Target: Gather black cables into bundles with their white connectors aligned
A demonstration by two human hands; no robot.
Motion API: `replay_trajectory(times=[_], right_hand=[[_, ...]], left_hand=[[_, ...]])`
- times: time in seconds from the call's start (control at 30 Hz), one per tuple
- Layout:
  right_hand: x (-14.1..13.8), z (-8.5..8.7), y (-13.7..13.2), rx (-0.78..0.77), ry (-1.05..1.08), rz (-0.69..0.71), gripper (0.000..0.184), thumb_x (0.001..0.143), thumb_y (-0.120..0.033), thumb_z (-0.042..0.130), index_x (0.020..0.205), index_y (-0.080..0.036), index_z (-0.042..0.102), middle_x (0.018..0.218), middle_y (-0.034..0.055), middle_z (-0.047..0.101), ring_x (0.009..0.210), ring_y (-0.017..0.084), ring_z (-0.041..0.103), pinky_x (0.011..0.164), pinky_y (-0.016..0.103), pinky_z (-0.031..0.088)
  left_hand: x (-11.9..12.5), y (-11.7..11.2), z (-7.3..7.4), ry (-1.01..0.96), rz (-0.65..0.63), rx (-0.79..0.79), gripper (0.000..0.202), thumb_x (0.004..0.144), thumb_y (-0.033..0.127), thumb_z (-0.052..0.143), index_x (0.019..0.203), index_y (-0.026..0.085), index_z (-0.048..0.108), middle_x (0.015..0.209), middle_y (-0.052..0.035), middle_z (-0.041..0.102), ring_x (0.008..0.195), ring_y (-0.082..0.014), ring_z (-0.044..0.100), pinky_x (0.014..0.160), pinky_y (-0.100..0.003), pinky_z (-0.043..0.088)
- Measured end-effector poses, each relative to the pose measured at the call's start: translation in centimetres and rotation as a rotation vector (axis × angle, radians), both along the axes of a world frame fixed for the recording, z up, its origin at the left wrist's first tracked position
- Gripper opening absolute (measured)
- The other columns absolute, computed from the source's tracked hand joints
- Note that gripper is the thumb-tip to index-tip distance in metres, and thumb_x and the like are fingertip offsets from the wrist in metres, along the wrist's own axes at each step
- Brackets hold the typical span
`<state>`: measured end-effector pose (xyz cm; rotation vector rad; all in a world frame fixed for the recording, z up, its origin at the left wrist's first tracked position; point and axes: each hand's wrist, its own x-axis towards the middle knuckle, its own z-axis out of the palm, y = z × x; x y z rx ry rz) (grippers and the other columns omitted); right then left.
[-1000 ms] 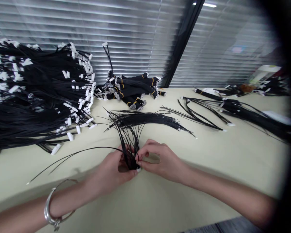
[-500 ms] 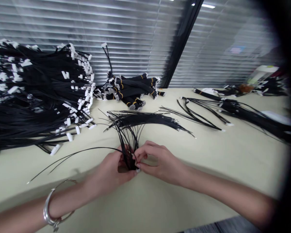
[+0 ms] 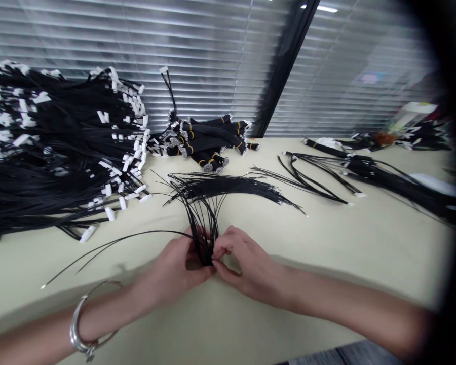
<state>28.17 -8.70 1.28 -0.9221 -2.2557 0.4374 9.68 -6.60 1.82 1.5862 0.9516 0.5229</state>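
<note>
Left hand (image 3: 175, 271) closed round wire bunch (image 3: 203, 238) at near centre of table (image 3: 327, 243). Right hand (image 3: 247, 263) pinching bunch base. Loose wires (image 3: 231, 185) just behind. Big wire heap (image 3: 61, 147) crowds left. Tied bundles (image 3: 209, 142) beyond. Long cables (image 3: 365, 172) far right.

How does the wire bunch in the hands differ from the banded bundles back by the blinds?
The wire bunch, pinched at its base by the left hand and right hand, fans upward, loose; the banded bundles lie heaped flat on the table. The wire bunch shows no ties; the banded bundles are cinched with yellow bands. The wire bunch spreads into thin strands; the banded bundles are packed thick. Both are black wire.
</note>
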Motion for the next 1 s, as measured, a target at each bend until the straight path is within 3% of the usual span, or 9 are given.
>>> replay_trajectory(times=[0.17,0.33,0.47,0.53,0.6,0.63,0.7,0.8,1.0], right_hand=[[-0.2,0.5,-0.1,-0.059,0.005,-0.004,0.018,0.075,-0.008,0.048,0.088,-0.019,0.041,0.078,0.0024,0.053,0.075,0.016,0.048,0.065,0.027,0.041],[-0.7,1.4,-0.3,-0.214,0.091,-0.126,0.024,0.071,-0.009,0.052,0.091,-0.02,0.044,0.085,0.0021,0.055,0.08,0.015,0.052,0.069,0.026,0.043],[0.6,2.3,2.2,-0.121,0.184,-0.292,0.02,0.081,-0.013,0.046,0.099,-0.02,0.041,0.089,0.0029,0.056,0.075,0.012,0.053,0.068,0.024,0.045],[2.9,3.0,4.3,-0.044,0.013,-0.414,0.023,0.086,-0.015,0.042,0.108,-0.019,0.038,0.094,0.0043,0.058,0.079,0.012,0.055,0.071,0.023,0.045],[6.1,3.7,6.3,0.005,-0.461,-0.568,0.024,0.089,-0.016,0.039,0.112,-0.019,0.042,0.1,0.0057,0.059,0.092,0.014,0.055,0.079,0.025,0.042],[7.8,4.0,7.1,-0.015,-0.559,-0.607,0.021,0.087,-0.015,0.042,0.106,-0.018,0.049,0.1,0.0073,0.06,0.097,0.017,0.054,0.082,0.028,0.04],[10.9,4.4,8.1,-0.068,-0.681,-0.682,0.012,0.082,-0.014,0.049,0.091,-0.014,0.058,0.094,0.0131,0.062,0.094,0.024,0.056,0.079,0.032,0.039],[13.7,4.3,8.7,-0.165,-0.796,-0.744,0.008,0.079,-0.015,0.054,0.076,-0.012,0.06,0.081,0.0144,0.064,0.081,0.025,0.06,0.068,0.03,0.039],[13.5,4.3,8.4,-0.198,-0.828,-0.802,0.015,0.082,-0.018,0.049,0.081,-0.012,0.062,0.085,0.0162,0.064,0.082,0.025,0.06,0.064,0.029,0.038]], left_hand=[[0.1,-0.1,0.3,0.032,-0.033,0.015,0.02,0.074,0.018,0.059,0.093,0.018,0.052,0.087,-0.002,0.063,0.084,-0.0208,0.062,0.071,-0.028,0.051],[0.2,-0.3,0.9,0.107,-0.007,0.104,0.019,0.074,0.023,0.059,0.09,0.017,0.052,0.085,-0.0025,0.063,0.08,-0.0207,0.061,0.066,-0.027,0.049],[0.2,-0.5,0.9,0.151,-0.003,0.109,0.026,0.074,0.026,0.059,0.097,0.019,0.05,0.084,-0.0021,0.064,0.077,-0.0206,0.061,0.067,-0.028,0.05],[0.3,-0.5,0.9,0.135,0.002,0.085,0.029,0.076,0.027,0.059,0.101,0.02,0.049,0.087,-0.0022,0.064,0.079,-0.0204,0.062,0.07,-0.029,0.051],[0.3,-0.5,0.8,0.119,0.009,0.066,0.031,0.077,0.028,0.059,0.105,0.021,0.047,0.092,-0.0031,0.064,0.083,-0.0206,0.062,0.073,-0.03,0.052],[0.3,-0.4,0.7,0.122,0.015,0.066,0.031,0.077,0.029,0.06,0.104,0.02,0.047,0.093,-0.0036,0.064,0.084,-0.0207,0.062,0.075,-0.031,0.052],[0.3,-0.4,0.7,0.133,0.032,0.07,0.031,0.077,0.031,0.06,0.103,0.019,0.048,0.093,-0.0046,0.064,0.086,-0.0209,0.062,0.077,-0.032,0.051],[0.3,-0.4,0.6,0.126,0.077,0.072,0.032,0.076,0.033,0.062,0.102,0.018,0.048,0.094,-0.0056,0.063,0.087,-0.0208,0.061,0.08,-0.034,0.05],[0.1,-0.4,0.2,0.106,0.094,0.048,0.037,0.075,0.036,0.063,0.104,0.018,0.049,0.094,-0.006,0.065,0.088,-0.0223,0.062,0.08,-0.035,0.05]])
